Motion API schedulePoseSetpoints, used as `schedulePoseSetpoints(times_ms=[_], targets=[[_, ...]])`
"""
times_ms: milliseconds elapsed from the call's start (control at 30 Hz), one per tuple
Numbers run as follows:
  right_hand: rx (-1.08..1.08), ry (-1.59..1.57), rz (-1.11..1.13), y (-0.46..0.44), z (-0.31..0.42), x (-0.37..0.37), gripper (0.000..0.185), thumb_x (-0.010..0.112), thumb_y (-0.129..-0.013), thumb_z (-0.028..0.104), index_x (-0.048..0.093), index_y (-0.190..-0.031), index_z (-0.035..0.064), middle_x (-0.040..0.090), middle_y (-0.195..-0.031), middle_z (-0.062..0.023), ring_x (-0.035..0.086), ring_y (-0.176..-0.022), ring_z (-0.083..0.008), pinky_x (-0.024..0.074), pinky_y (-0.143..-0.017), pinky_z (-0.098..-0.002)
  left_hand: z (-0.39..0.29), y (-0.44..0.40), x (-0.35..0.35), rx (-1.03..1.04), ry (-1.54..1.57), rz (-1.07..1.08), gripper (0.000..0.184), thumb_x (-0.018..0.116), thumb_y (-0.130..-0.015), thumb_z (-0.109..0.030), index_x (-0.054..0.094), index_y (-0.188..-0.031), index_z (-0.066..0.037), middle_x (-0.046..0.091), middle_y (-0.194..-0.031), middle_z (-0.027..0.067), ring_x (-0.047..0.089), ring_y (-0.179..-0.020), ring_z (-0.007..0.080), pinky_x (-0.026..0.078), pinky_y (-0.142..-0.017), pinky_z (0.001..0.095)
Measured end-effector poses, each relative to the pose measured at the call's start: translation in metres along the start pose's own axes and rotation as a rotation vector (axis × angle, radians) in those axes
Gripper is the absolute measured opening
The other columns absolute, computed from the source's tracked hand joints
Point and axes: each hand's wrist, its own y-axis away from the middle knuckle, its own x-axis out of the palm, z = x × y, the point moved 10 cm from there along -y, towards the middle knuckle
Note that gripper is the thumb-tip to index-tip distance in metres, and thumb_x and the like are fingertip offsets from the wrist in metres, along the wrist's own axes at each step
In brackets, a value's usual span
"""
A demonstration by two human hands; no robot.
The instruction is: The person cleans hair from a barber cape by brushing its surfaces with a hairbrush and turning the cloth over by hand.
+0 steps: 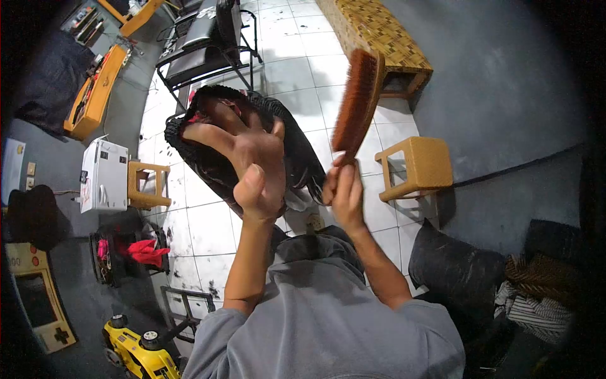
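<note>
My right hand (346, 192) is closed around the end of a curved brush (357, 104) with reddish-brown bristles and a wooden back, held up in front of me. The brush is slightly blurred. My left hand (257, 161) is in front of me with its fingers spread and the thumb toward me; nothing shows in its grip. Right behind that hand is a black garment (297, 142) with a ribbed edge and a bit of red inside its opening. Whether my left fingertips touch the cloth, I cannot tell.
Black chairs (196, 60) stand ahead, beside a woven-pattern bench (385, 31). A wooden stool (420, 165) is at right; another stool (148, 184) adjoins a white mini fridge (104, 177) at left. A yellow toy vehicle (142, 354) lies lower left. Dark bits dot the tiled floor (208, 221).
</note>
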Motion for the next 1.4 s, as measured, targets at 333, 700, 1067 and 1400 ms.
schedulePoseSetpoints(times_ms=[333, 700, 1067, 1400], targets=[[0.123, 0.846, 0.509, 0.042, -0.227, -0.013, 0.022, 0.044, -0.083, 0.014, 0.051, -0.095, -0.0030, 0.058, -0.078, -0.0239, 0.057, -0.076, -0.0435, 0.0445, -0.067, -0.0481, -0.036, -0.006, -0.020, 0.170, 0.199, 0.133, 0.081, 0.055, -0.068, -0.037, 0.007, -0.132, -0.051, 0.025, -0.140, -0.0028, 0.027, -0.126, 0.0311, 0.027, -0.100, 0.0534], [0.117, -0.196, 0.075, 0.001, 0.017, -0.012, 0.031, 0.033, -0.094, 0.033, 0.043, -0.085, 0.0046, 0.037, -0.057, 0.0008, 0.037, -0.040, -0.0084, 0.0320, -0.035, -0.0244, -0.004, 0.001, -0.048, -0.090, 0.252, 0.015, 0.090, 0.055, -0.073, -0.015, -0.002, -0.133, -0.050, 0.025, -0.140, -0.0026, 0.038, -0.120, 0.0275, 0.044, -0.090, 0.0473], [0.101, 1.050, 0.466, 0.048, -0.251, -0.044, 0.026, 0.037, -0.090, 0.023, 0.048, -0.092, -0.0003, 0.057, -0.072, -0.0233, 0.057, -0.069, -0.0426, 0.0442, -0.061, -0.0481, -0.024, -0.005, -0.029, 0.035, 0.341, 0.099, 0.084, 0.058, -0.070, -0.020, 0.011, -0.132, -0.051, 0.023, -0.142, -0.0049, 0.031, -0.125, 0.0326, 0.031, -0.099, 0.0524], [0.133, -0.192, -0.076, 0.017, -0.005, -0.018, 0.030, 0.033, -0.095, 0.028, 0.045, -0.085, 0.0013, 0.034, -0.059, -0.0007, 0.039, -0.049, -0.0104, 0.0351, -0.044, -0.0247, 0.000, 0.010, -0.018, 0.087, 0.267, 0.019, 0.095, 0.062, -0.064, -0.029, 0.000, -0.134, -0.049, 0.014, -0.144, -0.0079, 0.014, -0.132, 0.0273, 0.012, -0.104, 0.0496]])
